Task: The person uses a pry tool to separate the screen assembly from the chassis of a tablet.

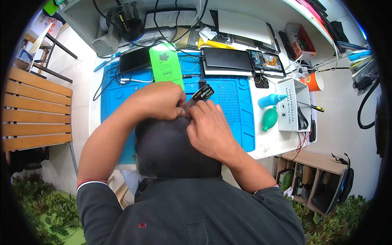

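At the near edge of the blue work mat (228, 106), my hands meet over a small clear piece like film or a pouch (190, 107). A black label with light print (203, 93) shows just beyond the fingers. My left hand (163, 100) has its fingers curled in, thumb and fingertips pinching the clear piece. My right hand (210, 126) is bent over its other side, fingers closed on it. Beyond my left hand lies a bright green card (165, 61) with a leaf print. A dark rounded panel (175, 151) sits below the hands and hides what lies beneath.
A black phone (135, 60), a dark flat device (228, 60) and an opened phone with exposed parts (266, 62) lie at the back among cables. On the right are a blue squeeze bottle (269, 100), a green air blower (270, 119) and a white box (288, 108).
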The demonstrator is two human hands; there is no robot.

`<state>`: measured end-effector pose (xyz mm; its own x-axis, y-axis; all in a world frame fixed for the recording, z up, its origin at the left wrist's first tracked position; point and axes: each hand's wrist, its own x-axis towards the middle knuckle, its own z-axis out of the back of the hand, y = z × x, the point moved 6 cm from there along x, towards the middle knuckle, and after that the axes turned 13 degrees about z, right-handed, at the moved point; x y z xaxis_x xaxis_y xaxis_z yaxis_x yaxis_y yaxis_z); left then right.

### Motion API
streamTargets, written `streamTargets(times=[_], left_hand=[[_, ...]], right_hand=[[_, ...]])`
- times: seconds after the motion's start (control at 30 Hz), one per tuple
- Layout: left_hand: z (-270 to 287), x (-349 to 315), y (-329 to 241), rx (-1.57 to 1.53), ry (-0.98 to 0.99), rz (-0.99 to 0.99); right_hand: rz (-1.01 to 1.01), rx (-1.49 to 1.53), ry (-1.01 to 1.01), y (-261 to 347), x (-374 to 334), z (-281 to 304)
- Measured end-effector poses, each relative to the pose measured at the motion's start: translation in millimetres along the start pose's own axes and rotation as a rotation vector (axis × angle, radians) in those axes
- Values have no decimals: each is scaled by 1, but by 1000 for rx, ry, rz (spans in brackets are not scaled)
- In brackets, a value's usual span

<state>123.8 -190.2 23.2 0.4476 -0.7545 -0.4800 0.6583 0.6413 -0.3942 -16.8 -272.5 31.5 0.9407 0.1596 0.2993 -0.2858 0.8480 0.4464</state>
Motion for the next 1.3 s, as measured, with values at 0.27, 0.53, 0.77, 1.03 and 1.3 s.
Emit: streamTargets(times=[0.27,0.53,0.77,1.03,1.3], left_hand=[[4,0,3,-42,-9,65],[4,3,5,-60,-12,100],[3,4,9,-87,-5,129],[2,3,11,-129,46,163],[-1,2,18,-251,94,146]], right_hand=[[-3,2,10,-2,1,-3],[23,-42,-8,-1,4,-3],[44,-70,6,-2,9,-4],[76,-70,9,-9,12,-12],[54,-112,16,-10,14,-18]])
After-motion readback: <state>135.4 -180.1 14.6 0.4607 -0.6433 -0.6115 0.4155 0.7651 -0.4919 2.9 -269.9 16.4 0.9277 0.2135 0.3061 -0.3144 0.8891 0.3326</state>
